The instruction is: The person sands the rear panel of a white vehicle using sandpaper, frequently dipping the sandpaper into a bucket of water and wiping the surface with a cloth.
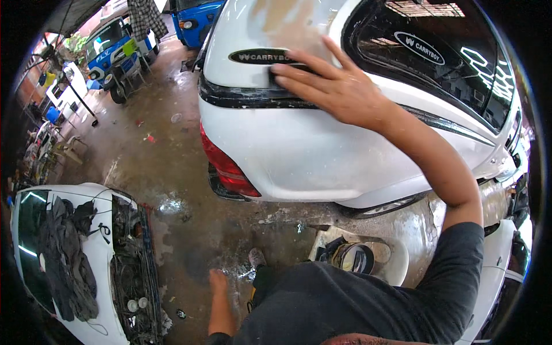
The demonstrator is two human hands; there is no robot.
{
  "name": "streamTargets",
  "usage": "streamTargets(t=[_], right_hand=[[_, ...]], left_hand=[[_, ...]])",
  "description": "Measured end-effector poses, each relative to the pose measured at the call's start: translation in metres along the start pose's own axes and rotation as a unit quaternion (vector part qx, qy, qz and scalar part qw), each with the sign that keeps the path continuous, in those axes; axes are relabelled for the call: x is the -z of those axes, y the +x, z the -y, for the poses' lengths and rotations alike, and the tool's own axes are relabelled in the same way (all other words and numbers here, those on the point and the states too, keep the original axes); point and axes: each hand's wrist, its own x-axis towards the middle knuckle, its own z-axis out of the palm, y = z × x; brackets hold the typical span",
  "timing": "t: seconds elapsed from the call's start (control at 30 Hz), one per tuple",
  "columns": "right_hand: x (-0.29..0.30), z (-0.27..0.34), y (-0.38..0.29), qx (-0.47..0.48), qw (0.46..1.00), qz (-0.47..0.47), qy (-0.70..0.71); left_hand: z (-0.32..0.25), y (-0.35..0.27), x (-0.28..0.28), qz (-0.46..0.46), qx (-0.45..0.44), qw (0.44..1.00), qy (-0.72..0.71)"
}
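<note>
My right hand point(332, 88) lies flat with spread fingers over a dark pad point(273, 76), pressing it against the side of a white vehicle canopy point(224, 39). Most of the pad is hidden under the fingers. Just above the fingertips is an oval Carryboy badge point(254, 56). Brownish filler patches point(280, 21) show on the paint higher up. Below the hand runs a worn black trim strip point(241, 97), and the red tail light point(226, 166) sits at the lower left. My left hand point(218, 280) hangs low beside my body; its fingers are unclear, and nothing shows in it.
On a white plastic chair point(399, 258) by my body stands a round bucket point(355, 258). A white car point(92, 258) with an exposed engine bay and dark cloth point(69, 263) is at left. Blue vehicles point(105, 51) stand beyond the wet concrete floor point(172, 142). Another car point(491, 263) is at right.
</note>
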Motion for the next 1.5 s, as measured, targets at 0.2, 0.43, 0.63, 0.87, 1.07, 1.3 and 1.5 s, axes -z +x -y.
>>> streamTargets(t=[0.2, 0.43, 0.63, 0.87, 1.07, 1.3, 1.5], right_hand=[[0.003, 0.005, 0.02, 0.016, 0.999, -0.006, 0.028], [0.012, -0.009, 0.006, 0.042, 0.998, -0.003, -0.047], [0.008, 0.009, 0.036, 0.047, 0.999, -0.026, 0.003], [0.015, -0.017, -0.028, 0.006, 0.999, 0.019, -0.031], [0.013, 0.007, 0.021, 0.021, 0.999, 0.021, 0.018], [0.028, -0.041, -0.027, 0.051, 0.997, 0.025, -0.052], [0.036, -0.022, -0.002, 0.06, 0.995, 0.062, -0.044]], left_hand=[[0.054, 0.044, -0.006, -0.036, -0.001, 0.997, -0.067], [0.028, 0.026, -0.006, -0.001, -0.084, 0.996, 0.035], [0.053, 0.005, -0.015, -0.022, -0.102, 0.993, 0.051], [0.02, 0.007, -0.01, 0.039, -0.129, 0.986, 0.096], [0.03, 0.007, -0.017, -0.011, -0.128, 0.991, 0.037], [0.003, 0.013, -0.011, 0.052, -0.136, 0.986, 0.085], [0.009, 0.008, -0.02, 0.018, -0.114, 0.989, 0.093]])
